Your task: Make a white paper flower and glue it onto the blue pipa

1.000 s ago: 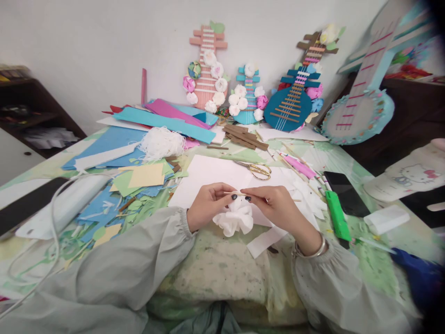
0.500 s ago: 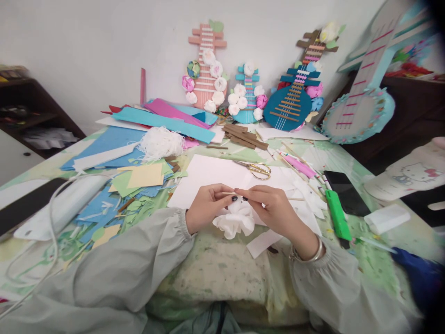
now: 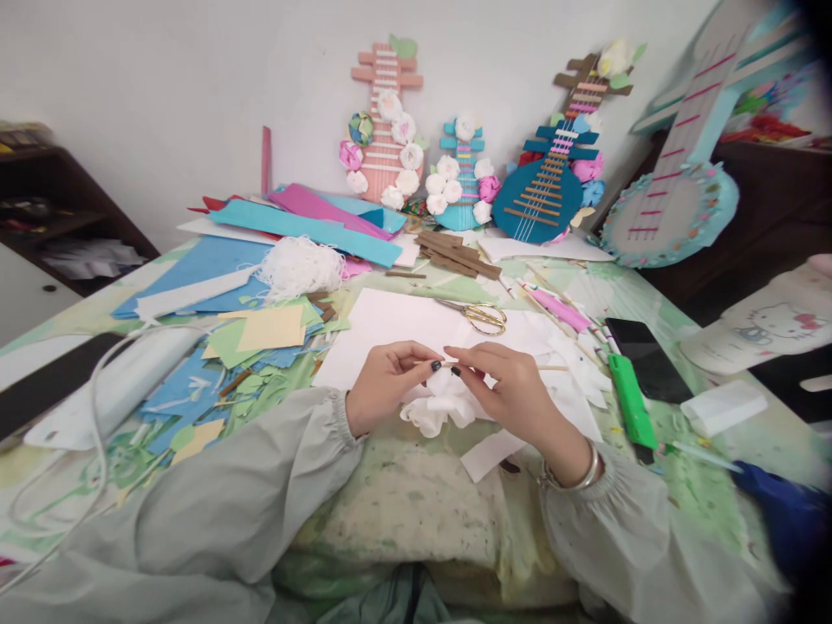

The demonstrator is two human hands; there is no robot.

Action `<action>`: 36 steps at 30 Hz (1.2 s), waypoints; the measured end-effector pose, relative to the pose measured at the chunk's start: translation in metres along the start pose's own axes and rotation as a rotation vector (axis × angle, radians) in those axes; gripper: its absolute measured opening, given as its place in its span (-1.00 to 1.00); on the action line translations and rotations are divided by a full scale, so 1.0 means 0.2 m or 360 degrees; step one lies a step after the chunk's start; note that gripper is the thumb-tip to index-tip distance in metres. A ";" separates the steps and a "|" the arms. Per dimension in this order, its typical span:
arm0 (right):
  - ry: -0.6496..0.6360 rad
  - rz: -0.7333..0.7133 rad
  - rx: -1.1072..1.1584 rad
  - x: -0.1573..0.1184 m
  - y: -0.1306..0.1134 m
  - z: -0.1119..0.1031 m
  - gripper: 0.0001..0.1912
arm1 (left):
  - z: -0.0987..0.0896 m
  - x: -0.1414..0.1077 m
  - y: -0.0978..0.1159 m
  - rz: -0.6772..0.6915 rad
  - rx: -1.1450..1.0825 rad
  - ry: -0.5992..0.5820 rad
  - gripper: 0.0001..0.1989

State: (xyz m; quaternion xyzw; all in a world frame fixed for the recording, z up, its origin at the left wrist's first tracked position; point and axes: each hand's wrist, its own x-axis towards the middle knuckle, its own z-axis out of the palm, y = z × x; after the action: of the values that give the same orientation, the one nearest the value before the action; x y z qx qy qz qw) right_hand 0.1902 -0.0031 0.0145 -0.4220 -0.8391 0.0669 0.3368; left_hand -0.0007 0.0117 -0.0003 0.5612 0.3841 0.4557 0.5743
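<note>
My left hand (image 3: 385, 386) and my right hand (image 3: 510, 387) meet over white paper, fingers pinched together. Between their fingertips runs a thin wooden stick (image 3: 446, 364), held roughly level. Just beneath the fingers hangs a ruffled white paper flower (image 3: 430, 416), its upper part hidden behind my right fingers. How the flower joins the stick is covered. Gold-handled scissors (image 3: 487, 319) lie beyond my hands on a white paper sheet (image 3: 380, 325). By my right wrist a small white paper strip (image 3: 490, 455) rests at the near edge.
Paper scraps (image 3: 260, 381) and a tangle of white string (image 3: 302, 267) cover the left side. Brown strips (image 3: 455, 253) lie behind. On the right are a phone (image 3: 646, 360), a green tool (image 3: 630, 403) and a white tumbler (image 3: 767, 321). Decorated paper lutes (image 3: 539, 204) lean on the wall.
The white flower has risen slightly and turned under my fingers. The stick shows a little more between my fingertips. Both hands stay in nearly the same place.
</note>
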 end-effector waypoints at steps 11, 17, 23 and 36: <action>-0.0095 0.0160 0.0106 0.02 -0.03 -0.02 -0.91 | 0.02 -0.02 0.02 0.0061 0.0138 0.0013 -0.84; -0.0073 0.0134 0.0172 0.02 -0.04 -0.02 -0.91 | 0.02 -0.03 -0.01 0.0263 0.0192 0.0022 -0.87; -0.0013 0.0137 0.0133 0.02 -0.06 -0.02 -0.90 | 0.03 -0.03 -0.01 0.0267 0.0113 -0.0040 -0.84; 0.0072 0.0078 -0.0065 0.01 -0.06 -0.01 -0.86 | 0.02 -0.03 0.02 -0.0133 -0.0109 -0.0167 -0.69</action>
State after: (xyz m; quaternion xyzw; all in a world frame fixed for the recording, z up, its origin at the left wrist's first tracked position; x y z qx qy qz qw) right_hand 0.1835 -0.0089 0.0224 -0.4508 -0.8217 0.0483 0.3453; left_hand 0.0014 0.0044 0.0032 0.5477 0.3609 0.4142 0.6310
